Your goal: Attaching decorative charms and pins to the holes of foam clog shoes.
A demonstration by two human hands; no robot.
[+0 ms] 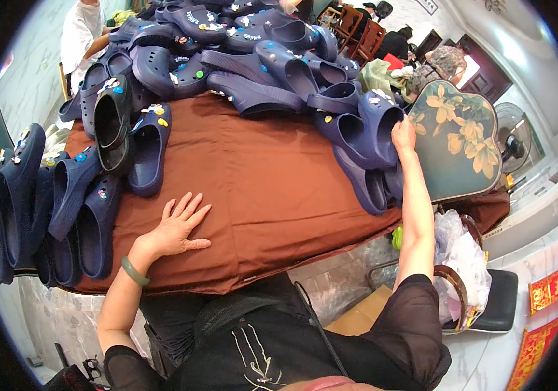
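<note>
My left hand [178, 229] lies flat on the brown cloth [227, 163] of the table, fingers spread, with a green bangle [135, 271] on its wrist. My right arm reaches out to the right, and the right hand [404, 135] is closed on the edge of a navy clog [379, 137]. That clog rests on a small stack of others, among them a lower navy clog [365, 189]. Left of my left hand stand several navy clogs [100, 221] with coloured charms. One black clog [113, 124] leans beside a navy clog [149, 153].
A large heap of navy clogs [250, 91] covers the table's far side. At right are a chair back with painted flowers [451, 140], a fan [513, 140], and a stool [497, 303] beside plastic bags [464, 260]. Other people sit beyond; one in white [82, 39] is far left.
</note>
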